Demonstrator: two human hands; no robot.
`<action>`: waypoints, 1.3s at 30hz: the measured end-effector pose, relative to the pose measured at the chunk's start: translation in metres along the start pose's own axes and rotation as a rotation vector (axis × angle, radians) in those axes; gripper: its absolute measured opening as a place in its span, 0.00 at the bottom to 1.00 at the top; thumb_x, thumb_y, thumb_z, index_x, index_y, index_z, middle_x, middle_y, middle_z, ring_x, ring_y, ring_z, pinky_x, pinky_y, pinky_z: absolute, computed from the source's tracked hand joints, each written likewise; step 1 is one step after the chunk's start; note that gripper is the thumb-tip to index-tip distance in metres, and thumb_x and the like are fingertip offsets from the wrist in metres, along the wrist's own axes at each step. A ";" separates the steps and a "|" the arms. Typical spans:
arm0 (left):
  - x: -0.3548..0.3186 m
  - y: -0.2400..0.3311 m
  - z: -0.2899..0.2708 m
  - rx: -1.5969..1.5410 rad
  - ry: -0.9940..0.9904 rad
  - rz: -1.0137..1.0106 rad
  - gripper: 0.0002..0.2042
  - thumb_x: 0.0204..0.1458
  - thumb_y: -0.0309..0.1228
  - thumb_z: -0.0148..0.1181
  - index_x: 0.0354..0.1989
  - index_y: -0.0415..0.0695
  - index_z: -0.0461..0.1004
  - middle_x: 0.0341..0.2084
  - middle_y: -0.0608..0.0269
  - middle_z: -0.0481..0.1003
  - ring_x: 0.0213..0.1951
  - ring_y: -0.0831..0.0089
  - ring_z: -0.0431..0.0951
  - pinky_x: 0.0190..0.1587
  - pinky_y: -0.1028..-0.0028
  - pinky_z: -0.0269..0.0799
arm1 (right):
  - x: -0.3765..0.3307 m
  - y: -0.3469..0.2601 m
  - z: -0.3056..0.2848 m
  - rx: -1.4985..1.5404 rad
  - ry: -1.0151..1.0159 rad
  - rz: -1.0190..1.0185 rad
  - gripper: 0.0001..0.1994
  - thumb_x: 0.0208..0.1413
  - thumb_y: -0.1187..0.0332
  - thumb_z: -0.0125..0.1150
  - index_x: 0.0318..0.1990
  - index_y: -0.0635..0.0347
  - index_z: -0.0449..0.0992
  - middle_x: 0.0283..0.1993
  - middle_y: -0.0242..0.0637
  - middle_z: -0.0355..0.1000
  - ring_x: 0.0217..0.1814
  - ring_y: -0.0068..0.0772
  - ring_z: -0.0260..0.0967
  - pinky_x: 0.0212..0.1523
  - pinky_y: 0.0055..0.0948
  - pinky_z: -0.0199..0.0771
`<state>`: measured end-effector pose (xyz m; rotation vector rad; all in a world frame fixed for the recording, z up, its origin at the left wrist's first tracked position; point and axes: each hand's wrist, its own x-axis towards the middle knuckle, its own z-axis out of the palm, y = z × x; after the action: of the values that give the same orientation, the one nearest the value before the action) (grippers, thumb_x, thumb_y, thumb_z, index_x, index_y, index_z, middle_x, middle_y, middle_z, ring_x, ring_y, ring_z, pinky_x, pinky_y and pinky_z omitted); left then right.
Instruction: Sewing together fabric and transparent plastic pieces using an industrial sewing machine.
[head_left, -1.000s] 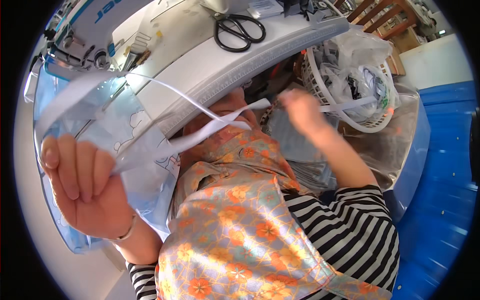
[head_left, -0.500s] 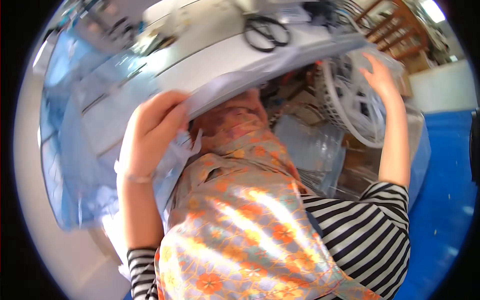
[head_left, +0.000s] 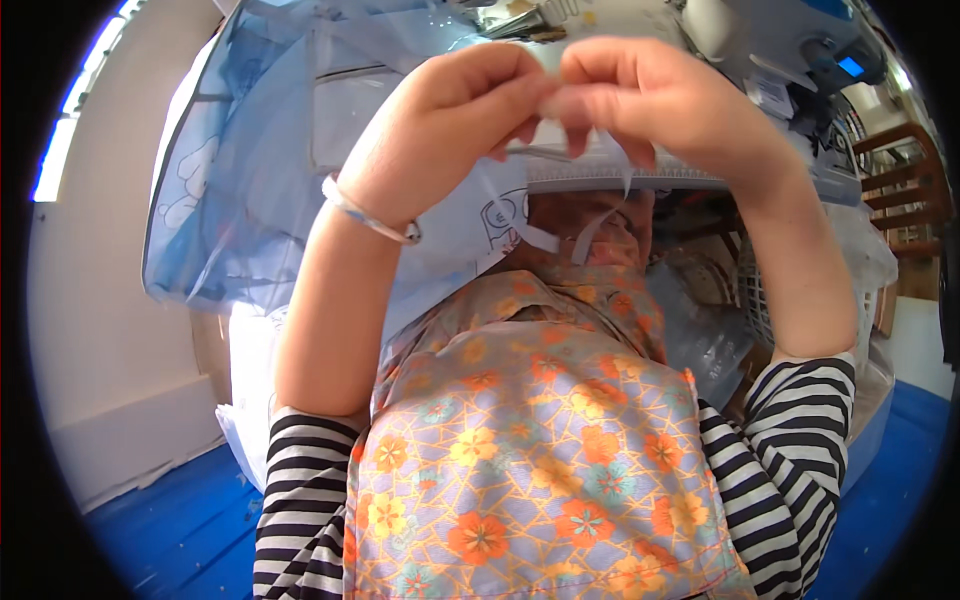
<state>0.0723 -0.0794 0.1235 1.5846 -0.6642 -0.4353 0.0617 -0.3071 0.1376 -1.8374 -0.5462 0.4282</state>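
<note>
Both hands are up at the top of the view, the left hand (head_left: pixel 450 125) near twelve o'clock and the right hand (head_left: pixel 655 100) at one, their fingertips meeting in the middle. The left thumb and fingers are drawn together, clamped on a narrow white ribbon (head_left: pixel 538 237); the right fingers are closed on it too, the rest curled under, though the exact pinch is blurred.

And there hangs the ribbon, just below the hands: one tail slants from under the left hand toward five o'clock, another drops below the right hand and bends round toward seven. A bracelet (head_left: pixel 370 213) circles the left wrist.

Over at ten o'clock, a see-through blue plastic sheet (head_left: pixel 255 150) with cartoon prints spreads beside the left forearm. Beyond the hands lies the pale worktop (head_left: pixel 630 22), a ruler (head_left: pixel 680 184) along its near edge toward two o'clock. Further out at two, a machine with a small lit screen (head_left: pixel 850 67); just below it, a wooden chair (head_left: pixel 905 190). At three, a white basket (head_left: pixel 755 290) shows partly behind the right forearm. A flowered apron (head_left: pixel 520 470) fills six o'clock, striped sleeves (head_left: pixel 790 430) either side, blue floor (head_left: pixel 180 530) out at eight.
</note>
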 end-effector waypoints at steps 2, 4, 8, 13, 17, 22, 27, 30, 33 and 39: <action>0.002 -0.008 0.003 -0.122 0.137 -0.018 0.11 0.65 0.34 0.54 0.39 0.38 0.76 0.29 0.71 0.73 0.31 0.84 0.69 0.36 0.81 0.66 | 0.014 -0.008 -0.004 0.082 -0.083 -0.037 0.09 0.65 0.64 0.58 0.41 0.60 0.77 0.31 0.27 0.72 0.25 0.12 0.63 0.26 0.14 0.65; 0.003 -0.017 0.007 -0.337 0.263 0.082 0.12 0.65 0.35 0.55 0.39 0.37 0.76 0.32 0.68 0.75 0.34 0.81 0.73 0.40 0.79 0.68 | 0.018 -0.012 -0.004 0.546 -0.156 -0.024 0.09 0.64 0.66 0.60 0.37 0.64 0.77 0.29 0.31 0.74 0.26 0.17 0.68 0.27 0.16 0.69; 0.000 -0.026 -0.004 -0.450 -0.038 0.014 0.14 0.67 0.30 0.46 0.49 0.30 0.72 0.37 0.57 0.76 0.44 0.62 0.80 0.54 0.65 0.71 | 0.015 -0.007 -0.001 0.538 0.011 -0.038 0.10 0.64 0.65 0.61 0.34 0.63 0.77 0.27 0.31 0.74 0.27 0.18 0.69 0.28 0.17 0.69; -0.010 -0.031 -0.003 -0.260 0.207 -0.005 0.09 0.64 0.29 0.53 0.43 0.34 0.74 0.28 0.63 0.76 0.29 0.77 0.74 0.39 0.76 0.71 | 0.031 0.005 0.013 0.169 0.168 -0.038 0.08 0.62 0.69 0.64 0.41 0.64 0.81 0.31 0.32 0.76 0.30 0.18 0.70 0.33 0.18 0.72; -0.027 -0.025 -0.001 -0.095 0.289 -0.097 0.07 0.61 0.27 0.58 0.42 0.37 0.76 0.28 0.66 0.77 0.29 0.83 0.73 0.32 0.82 0.68 | 0.020 0.030 0.035 0.024 0.302 -0.167 0.09 0.66 0.66 0.57 0.45 0.62 0.78 0.35 0.29 0.74 0.32 0.17 0.70 0.35 0.16 0.73; -0.096 0.000 -0.021 0.177 0.651 -0.204 0.04 0.59 0.21 0.57 0.40 0.37 0.76 0.28 0.70 0.74 0.28 0.87 0.69 0.28 0.86 0.62 | 0.006 0.103 0.075 -0.965 0.369 -0.610 0.15 0.56 0.73 0.57 0.51 0.52 0.76 0.60 0.45 0.70 0.60 0.42 0.70 0.61 0.39 0.69; -0.149 0.000 0.001 0.093 0.606 -0.293 0.04 0.57 0.17 0.55 0.38 0.35 0.75 0.28 0.68 0.74 0.32 0.82 0.74 0.34 0.83 0.68 | 0.008 0.142 0.121 -0.818 0.159 -0.703 0.26 0.50 0.73 0.58 0.60 0.47 0.72 0.72 0.44 0.59 0.74 0.49 0.54 0.73 0.52 0.50; -0.160 0.008 0.019 0.262 0.419 -0.387 0.03 0.55 0.16 0.56 0.36 0.34 0.74 0.26 0.65 0.75 0.29 0.80 0.75 0.32 0.80 0.71 | 0.008 0.131 0.127 -0.715 -0.012 -0.663 0.28 0.50 0.72 0.58 0.62 0.45 0.70 0.72 0.42 0.58 0.75 0.47 0.52 0.75 0.53 0.48; -0.164 0.017 0.028 0.204 0.375 -0.357 0.03 0.55 0.16 0.56 0.35 0.35 0.74 0.26 0.64 0.75 0.27 0.79 0.76 0.31 0.79 0.71 | 0.012 0.116 0.127 -0.706 -0.010 -0.704 0.30 0.47 0.71 0.60 0.63 0.43 0.71 0.73 0.41 0.58 0.75 0.46 0.52 0.75 0.53 0.46; -0.155 -0.003 0.042 -0.024 0.044 -0.398 0.03 0.58 0.18 0.54 0.38 0.36 0.74 0.27 0.63 0.77 0.30 0.79 0.76 0.32 0.77 0.71 | 0.058 0.106 0.138 -0.820 0.165 -0.989 0.19 0.51 0.68 0.58 0.53 0.47 0.77 0.63 0.41 0.70 0.65 0.45 0.66 0.68 0.51 0.60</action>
<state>-0.0714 -0.0114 0.0994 1.7005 -0.3056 -0.6964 0.0523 -0.1960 -0.0082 -2.0173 -1.5529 -0.7075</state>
